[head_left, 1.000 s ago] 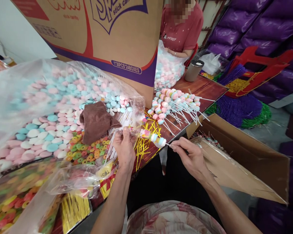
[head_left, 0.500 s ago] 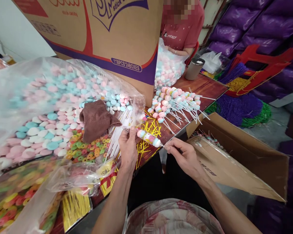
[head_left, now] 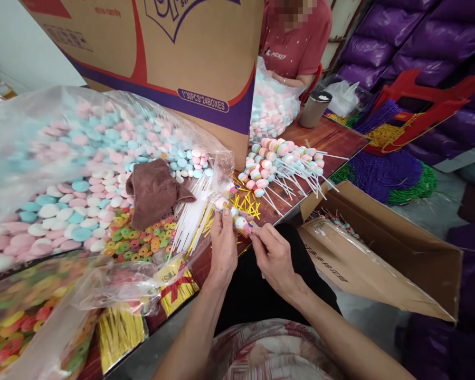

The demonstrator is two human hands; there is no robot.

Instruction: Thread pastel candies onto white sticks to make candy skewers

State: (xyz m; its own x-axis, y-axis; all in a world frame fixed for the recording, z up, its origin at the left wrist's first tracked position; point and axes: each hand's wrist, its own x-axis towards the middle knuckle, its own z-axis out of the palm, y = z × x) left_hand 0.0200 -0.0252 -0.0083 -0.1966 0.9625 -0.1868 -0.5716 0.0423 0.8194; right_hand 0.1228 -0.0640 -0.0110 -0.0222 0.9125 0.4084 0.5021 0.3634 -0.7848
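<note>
on the dark red wooden desk (head_left: 340, 140), white plastic sticks (head_left: 190, 224) lie beside gold twist ties (head_left: 247, 203). near its edge, left hand (head_left: 224, 250) pinches the clear-wrapped skewer of pastel round sweets (head_left: 241, 222), right hand (head_left: 276, 256) pinches its near end; handling it seems to need gentle fingers.

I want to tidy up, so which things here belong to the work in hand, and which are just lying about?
Likely in the work:
marshmallow skewer, between left hand and right hand
piled skewers
loose marshmallows
gummy rings
white sticks
gold ties

Seemingly just lying about:
brown cloth
lidded cup
white plastic bag
purple strands
</note>
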